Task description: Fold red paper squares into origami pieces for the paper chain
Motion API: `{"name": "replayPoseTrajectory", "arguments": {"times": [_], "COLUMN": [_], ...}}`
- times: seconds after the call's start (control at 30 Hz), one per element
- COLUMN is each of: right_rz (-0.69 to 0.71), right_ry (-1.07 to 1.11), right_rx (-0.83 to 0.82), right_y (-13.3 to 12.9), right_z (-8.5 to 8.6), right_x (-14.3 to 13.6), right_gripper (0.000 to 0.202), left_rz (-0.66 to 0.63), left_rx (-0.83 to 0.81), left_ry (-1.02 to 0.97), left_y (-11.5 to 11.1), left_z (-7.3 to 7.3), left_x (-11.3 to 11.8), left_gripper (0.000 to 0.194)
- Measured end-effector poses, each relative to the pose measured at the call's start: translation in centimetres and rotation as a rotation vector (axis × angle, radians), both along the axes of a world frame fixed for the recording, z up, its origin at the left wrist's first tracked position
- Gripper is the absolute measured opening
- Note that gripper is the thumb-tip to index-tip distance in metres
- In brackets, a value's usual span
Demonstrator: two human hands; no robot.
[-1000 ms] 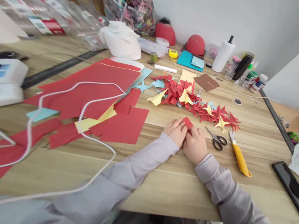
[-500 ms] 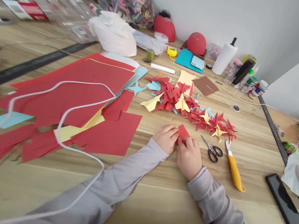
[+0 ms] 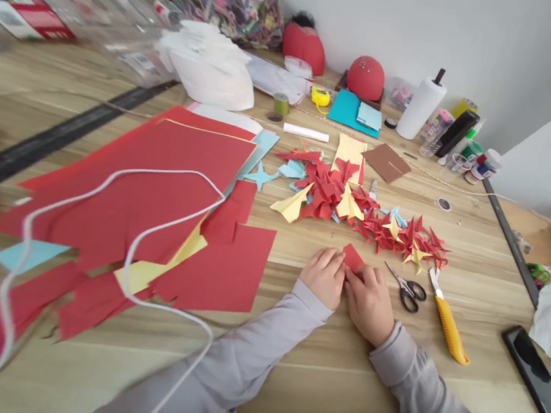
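The left hand [image 3: 323, 277] and right hand [image 3: 370, 303] share one grip, fingers closed on a small red paper [image 3: 353, 258] low over the desk [image 3: 330, 378], which probably steadies it. The scissors [image 3: 409, 293] and yellow-handled cutter [image 3: 451, 327] lie right of the grip, seemingly for easy reach; folded paper shapes [image 3: 324, 189] sit beyond it. Far left, a red-and-white label [image 3: 43, 19] is too blurred to read.

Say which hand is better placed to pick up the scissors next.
Right, I'd judge. The right hand is nearest the scissors, their handles on its side; the left hand lies beyond it. Both are at the small red paper.
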State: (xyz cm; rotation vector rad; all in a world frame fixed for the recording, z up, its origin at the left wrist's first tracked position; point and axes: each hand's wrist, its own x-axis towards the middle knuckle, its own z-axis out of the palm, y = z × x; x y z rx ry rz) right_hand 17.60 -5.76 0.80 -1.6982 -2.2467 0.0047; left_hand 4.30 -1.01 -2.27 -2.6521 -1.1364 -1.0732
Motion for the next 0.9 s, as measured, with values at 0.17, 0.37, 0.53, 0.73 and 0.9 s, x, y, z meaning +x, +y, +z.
{"name": "replayPoseTrajectory", "arguments": {"times": [0.17, 0.37, 0.53, 0.73, 0.9], "right_rz": [0.035, 0.030, 0.033, 0.056, 0.108], "right_ry": [0.028, -0.027, -0.101, -0.099, -0.044], "right_rx": [-0.016, -0.013, -0.023, 0.006, 0.000], "right_y": [0.3, 0.1, 0.2, 0.1, -0.6], "right_z": [-0.2, -0.4, -0.6, -0.9, -1.2], "right_x": [0.0, -0.3, -0.4, -0.4, -1.0], "right_gripper": [0.028, 0.027, 0.025, 0.034, 0.031], "left_rz": [0.029, 0.054, 0.014, -0.013, 0.024], "left_rx": [-0.001, -0.072, -0.062, -0.033, -0.044], "left_ry": [0.058, 0.223, 0.284, 0.188, 0.065], "left_y": [0.0, 0.4, 1.8, 2.9, 1.1], "left_z": [-0.1, 0.1, 0.4, 0.0, 0.5], "left_x": [-0.1, 0.2, -0.1, -1.1, -1.5], "left_gripper": [0.030, 0.036, 0.031, 0.030, 0.029]}}
